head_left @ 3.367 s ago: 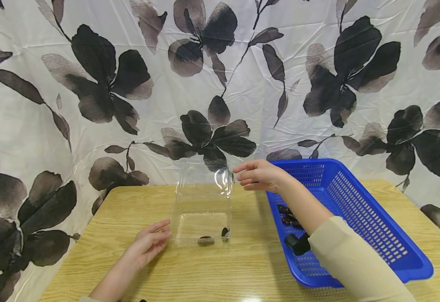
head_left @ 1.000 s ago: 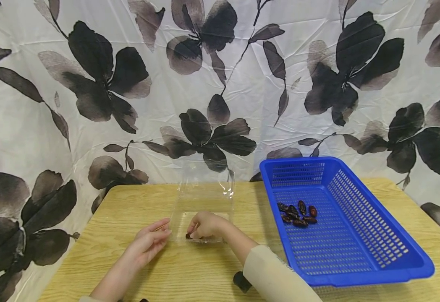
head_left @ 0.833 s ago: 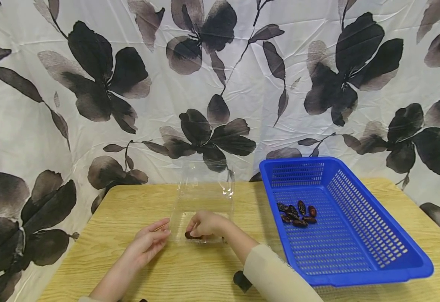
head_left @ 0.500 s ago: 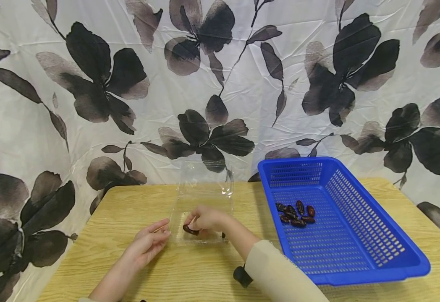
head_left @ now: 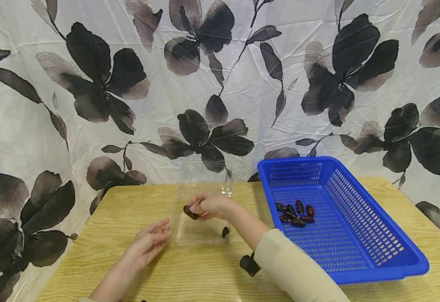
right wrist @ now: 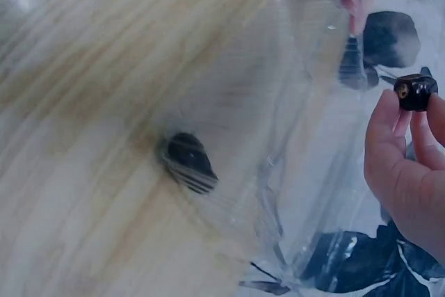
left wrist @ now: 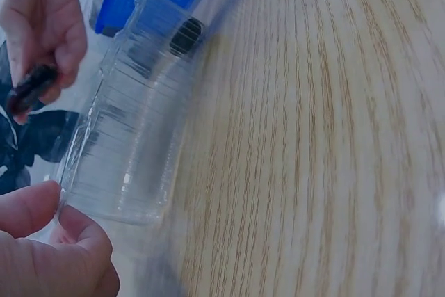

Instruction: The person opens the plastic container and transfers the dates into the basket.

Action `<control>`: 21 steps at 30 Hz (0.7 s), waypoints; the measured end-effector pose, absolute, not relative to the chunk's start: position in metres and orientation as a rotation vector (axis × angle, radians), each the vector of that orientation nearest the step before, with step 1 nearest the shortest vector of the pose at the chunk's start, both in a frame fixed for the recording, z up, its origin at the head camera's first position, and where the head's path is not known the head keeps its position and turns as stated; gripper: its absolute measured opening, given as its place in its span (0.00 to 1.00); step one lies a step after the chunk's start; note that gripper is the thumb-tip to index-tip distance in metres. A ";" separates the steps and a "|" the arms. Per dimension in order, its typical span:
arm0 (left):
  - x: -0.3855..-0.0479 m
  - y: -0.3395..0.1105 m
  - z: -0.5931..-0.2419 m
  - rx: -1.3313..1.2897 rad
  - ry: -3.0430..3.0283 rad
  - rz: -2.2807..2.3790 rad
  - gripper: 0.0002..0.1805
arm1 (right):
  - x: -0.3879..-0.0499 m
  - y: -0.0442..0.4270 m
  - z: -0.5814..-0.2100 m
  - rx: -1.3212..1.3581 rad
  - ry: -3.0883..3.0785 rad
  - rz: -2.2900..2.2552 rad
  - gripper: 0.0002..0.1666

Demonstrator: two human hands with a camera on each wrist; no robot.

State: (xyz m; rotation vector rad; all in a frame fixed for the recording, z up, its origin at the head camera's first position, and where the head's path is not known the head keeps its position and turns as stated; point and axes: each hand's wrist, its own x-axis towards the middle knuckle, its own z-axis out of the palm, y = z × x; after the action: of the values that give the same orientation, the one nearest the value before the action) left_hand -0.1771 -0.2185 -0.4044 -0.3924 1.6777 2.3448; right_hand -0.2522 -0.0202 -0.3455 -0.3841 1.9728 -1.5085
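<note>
My right hand (head_left: 212, 204) pinches a dark brown date (head_left: 191, 212) between thumb and fingers, raised over the open clear plastic clamshell box (head_left: 199, 234). Another date (head_left: 225, 232) lies in the box's near right corner; the right wrist view shows this date (right wrist: 189, 161) through the plastic wall. At the box's left side is my left hand (head_left: 148, 242). The left wrist view shows that thumb and forefinger pinching the box's rim. In that view the held date (left wrist: 31, 90) hangs clear of the box.
A blue perforated basket (head_left: 363, 277) stands on the right of the wooden table (head_left: 189, 277), with several dates (head_left: 298, 223) at its left side. The box's raised lid (head_left: 205, 178) leans toward the floral cloth (head_left: 242, 84) behind. A black device (head_left: 249, 265) sits at my right wrist.
The right hand came empty from near the lid into the box, took hold of one of two dates there and lifted it up and back. The left hand stayed at the box.
</note>
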 end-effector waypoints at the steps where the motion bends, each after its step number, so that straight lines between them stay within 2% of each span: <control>1: -0.177 -0.218 -0.405 -0.390 1.674 2.351 0.32 | -0.252 -0.019 -0.343 -0.386 1.961 -1.512 0.14; 5: -0.177 -0.218 -0.406 -0.381 1.665 2.367 0.29 | -0.252 -0.012 -0.333 -0.397 1.932 -1.521 0.16; 12: -0.176 -0.215 -0.406 -0.397 1.686 2.357 0.35 | -0.252 0.005 -0.314 -0.395 1.908 -1.546 0.18; 21: -0.174 -0.212 -0.407 -0.418 1.699 2.365 0.33 | -0.254 0.037 -0.300 -0.401 1.905 -1.572 0.19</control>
State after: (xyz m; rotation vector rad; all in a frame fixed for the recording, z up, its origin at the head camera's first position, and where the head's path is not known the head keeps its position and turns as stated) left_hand -0.1738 -0.2117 -0.4068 -0.4182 1.6992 2.3647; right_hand -0.2541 0.0370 -0.3003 -0.4013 1.9055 -1.5717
